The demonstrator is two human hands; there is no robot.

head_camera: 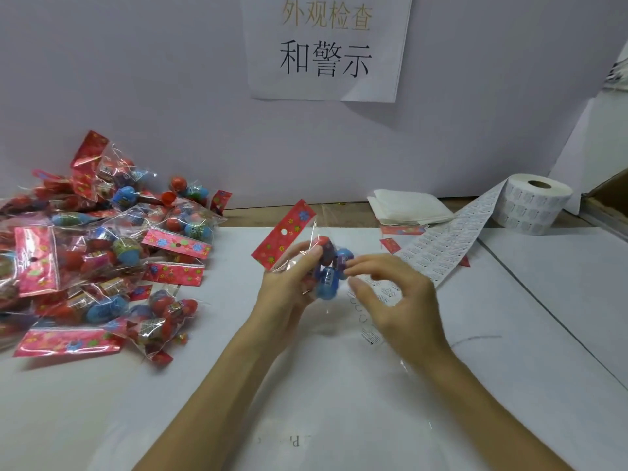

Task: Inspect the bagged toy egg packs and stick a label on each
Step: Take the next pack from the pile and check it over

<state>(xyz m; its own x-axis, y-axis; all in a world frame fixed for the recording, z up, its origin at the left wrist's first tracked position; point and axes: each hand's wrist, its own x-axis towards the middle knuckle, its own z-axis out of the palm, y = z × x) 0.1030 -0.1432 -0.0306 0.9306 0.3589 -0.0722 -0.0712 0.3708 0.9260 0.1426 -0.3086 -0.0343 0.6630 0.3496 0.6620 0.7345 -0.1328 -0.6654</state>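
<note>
Pack (327, 283) held over the surface (509, 334), mid-frame.
Pile (102, 253) is heaped at left; the pack is clasped by the left grip (289, 283) and touched by the right grip's (394, 294) curled fingertips (350, 265), any pinch unclear; label strip (445, 246) and roll (531, 207) are laid right.

Left hand (285, 294) gripping egg pack (328, 282) (red header), right hand (404, 311) perhaps pinching label (386, 294)

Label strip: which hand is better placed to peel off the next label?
Right. The right hand is nearest the label strip, which runs in from the right; the left hand grips the egg pack.
</note>
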